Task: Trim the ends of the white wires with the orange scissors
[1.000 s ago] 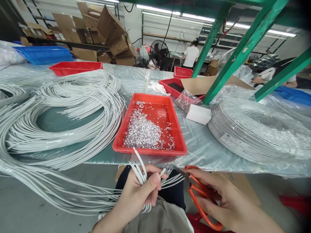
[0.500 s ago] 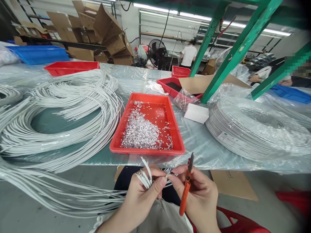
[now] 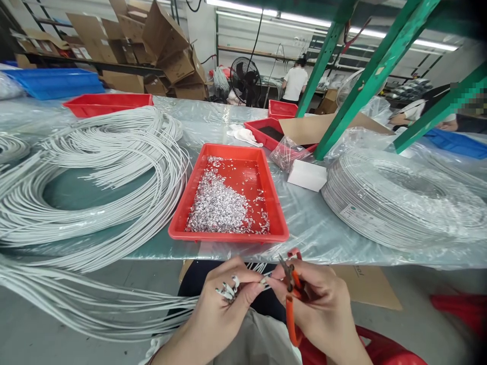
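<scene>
Several white cables (image 3: 227, 290) are gripped in my left hand (image 3: 224, 294), their cut ends poking out above the fist. Its thumb and forefinger pinch one cable near its end. My right hand (image 3: 317, 299) is closed around a pair of orange-handled pliers or cutters (image 3: 290, 314), jaws pointing up and left. The thumb and forefinger of that hand meet the same pinched cable end, just right of the left fingertips. Beyond both hands, at the table's front edge, sits a red tray (image 3: 228, 236) with a heap of small silvery metal pieces (image 3: 218, 203).
Large coils of white cable (image 3: 152, 203) lie on the left, with strands hanging past the table edge. At right are a wrapped cable coil (image 3: 380, 203), a small white box (image 3: 307, 175) and green posts (image 3: 375, 76). A person (image 3: 295, 83) stands far back.
The tool in my right hand has turned from upright to leaning left, and its handles have spread. The cable ends in my left hand have dropped lower and bunched together.
</scene>
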Demonstrator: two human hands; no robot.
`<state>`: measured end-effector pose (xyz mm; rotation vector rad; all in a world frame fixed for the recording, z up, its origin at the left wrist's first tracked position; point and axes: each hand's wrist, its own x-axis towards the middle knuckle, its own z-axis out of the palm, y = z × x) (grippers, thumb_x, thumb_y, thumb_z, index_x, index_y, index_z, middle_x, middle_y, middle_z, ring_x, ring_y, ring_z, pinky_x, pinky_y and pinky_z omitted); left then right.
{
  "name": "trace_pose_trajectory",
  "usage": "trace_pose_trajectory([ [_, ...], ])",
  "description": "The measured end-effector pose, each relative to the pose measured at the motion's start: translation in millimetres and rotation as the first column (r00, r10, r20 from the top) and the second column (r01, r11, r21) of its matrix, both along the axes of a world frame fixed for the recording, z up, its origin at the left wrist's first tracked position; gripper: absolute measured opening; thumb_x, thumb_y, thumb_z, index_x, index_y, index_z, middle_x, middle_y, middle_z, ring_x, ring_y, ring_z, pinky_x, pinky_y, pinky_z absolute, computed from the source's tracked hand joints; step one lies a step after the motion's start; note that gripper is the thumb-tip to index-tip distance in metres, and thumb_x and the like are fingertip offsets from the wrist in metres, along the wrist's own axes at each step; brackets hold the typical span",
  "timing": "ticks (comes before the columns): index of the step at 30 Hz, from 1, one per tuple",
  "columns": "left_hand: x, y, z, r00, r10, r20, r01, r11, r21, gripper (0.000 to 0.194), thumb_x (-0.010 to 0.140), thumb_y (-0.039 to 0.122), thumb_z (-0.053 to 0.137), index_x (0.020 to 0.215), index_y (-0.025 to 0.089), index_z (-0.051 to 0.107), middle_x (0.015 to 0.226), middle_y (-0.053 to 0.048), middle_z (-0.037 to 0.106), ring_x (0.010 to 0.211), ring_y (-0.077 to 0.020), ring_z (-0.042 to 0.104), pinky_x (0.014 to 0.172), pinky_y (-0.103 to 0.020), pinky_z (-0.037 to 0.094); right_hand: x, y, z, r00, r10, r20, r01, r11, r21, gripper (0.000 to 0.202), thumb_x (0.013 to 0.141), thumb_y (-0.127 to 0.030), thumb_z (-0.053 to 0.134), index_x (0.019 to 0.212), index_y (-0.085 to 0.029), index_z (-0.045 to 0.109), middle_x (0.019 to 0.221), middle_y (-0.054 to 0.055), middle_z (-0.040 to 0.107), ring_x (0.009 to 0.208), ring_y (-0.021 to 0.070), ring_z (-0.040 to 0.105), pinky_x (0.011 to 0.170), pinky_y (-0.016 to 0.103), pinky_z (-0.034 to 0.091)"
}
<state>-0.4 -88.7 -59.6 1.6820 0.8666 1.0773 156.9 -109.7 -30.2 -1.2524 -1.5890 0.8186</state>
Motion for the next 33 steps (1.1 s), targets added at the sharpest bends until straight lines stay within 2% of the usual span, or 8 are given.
trace_pose_trajectory([
  [9,7,-1,-1.9,0.965,0.233,0.12,-0.229,0.972,-0.042,0.007,0.074,0.014,0.062,0.071,0.018,0.067,0.061,0.001,0.053,0.055,-0.011,0.05,0.052,-0.021,0.039,-22,-4,-15.9,0.965,-0.135,-0.225,0.128,0.991,-0.049,0.008,0.067,-0.014,0.066,0.061,-0.017,0.06,0.048,-0.006,0.039,0.042,0.0081,0.029,0.038,0.019,0.028],
  [12,6,-1,-0.1,0.967,0.123,0.225,-0.059,0.961,-0.272,0.016,0.076,0.028,0.062,0.066,0.016,0.063,0.05,0.003,0.05,0.04,-0.0069,0.043,0.039,-0.018,0.032,-17,-1,-16.2,0.925,-0.147,-0.35,0.13,0.989,-0.072,0.008,0.065,-0.014,0.069,0.066,-0.019,0.063,0.049,-0.007,0.042,0.043,0.0078,0.03,0.04,0.019,0.029],
  [15,5,-1,0.1,0.937,-0.039,0.348,0.206,0.865,-0.458,0.032,0.076,0.044,0.058,0.065,0.014,0.061,0.043,0.005,0.046,0.03,-0.0035,0.034,0.032,-0.016,0.023,-7,6,-14.9,0.885,-0.044,-0.464,0.012,0.997,-0.072,0.017,0.068,-0.018,0.069,0.084,-0.023,0.068,0.046,-0.009,0.035,0.04,0.0073,0.028,0.038,0.018,0.027],
  [19,5,0,-1.8,0.877,-0.133,0.461,0.402,0.729,-0.554,0.036,0.072,0.048,0.062,0.065,0.013,0.061,0.049,0.002,0.051,0.028,-0.0018,0.035,0.03,-0.015,0.02,1,12,-16.1,0.838,0.16,-0.522,-0.251,0.962,-0.107,0.011,0.068,-0.03,0.07,0.072,-0.02,0.066,0.045,-0.008,0.038,0.038,0.0083,0.03,0.038,0.02,0.027],
  [24,4,0,-3.0,0.825,-0.174,0.538,0.512,0.634,-0.579,0.035,0.069,0.047,0.065,0.065,0.013,0.059,0.046,0.003,0.051,0.027,-0.0009,0.029,0.029,-0.016,0.018,1,12,-18.6,0.832,0.209,-0.515,-0.303,0.947,-0.105,0.021,0.068,-0.035,0.069,0.062,-0.019,0.056,0.047,-0.006,0.039,0.04,0.0088,0.031,0.038,0.022,0.023],
  [27,5,0,-3.2,0.862,-0.125,0.491,0.432,0.688,-0.583,0.037,0.069,0.049,0.064,0.063,0.013,0.057,0.046,0.003,0.05,0.028,-0.001,0.028,0.031,-0.017,0.017,-1,10,-19.0,0.882,0.183,-0.435,-0.234,0.97,-0.065,0.018,0.069,-0.031,0.068,0.064,-0.019,0.055,0.049,-0.005,0.042,0.041,0.0097,0.034,0.04,0.023,0.026],
  [30,7,1,-3.1,0.929,0.041,0.368,0.184,0.811,-0.555,0.037,0.072,0.05,0.061,0.064,0.014,0.056,0.037,0.008,0.042,0.029,-0.0027,0.028,0.033,-0.017,0.02,-5,7,-17.1,0.919,0.143,-0.367,-0.175,0.983,-0.054,0.018,0.068,-0.028,0.068,0.06,-0.019,0.054,0.047,-0.006,0.04,0.041,0.0091,0.03,0.039,0.022,0.025],
  [33,8,4,-1.9,0.956,0.162,0.246,-0.012,0.855,-0.519,0.034,0.073,0.048,0.06,0.071,0.015,0.06,0.038,0.006,0.046,0.033,-0.0077,0.04,0.036,-0.019,0.031,-9,12,-11.2,0.944,0.081,-0.319,-0.109,0.991,-0.071,0.02,0.067,-0.026,0.068,0.056,-0.019,0.054,0.046,-0.007,0.036,0.04,0.0083,0.027,0.038,0.021,0.024],
])
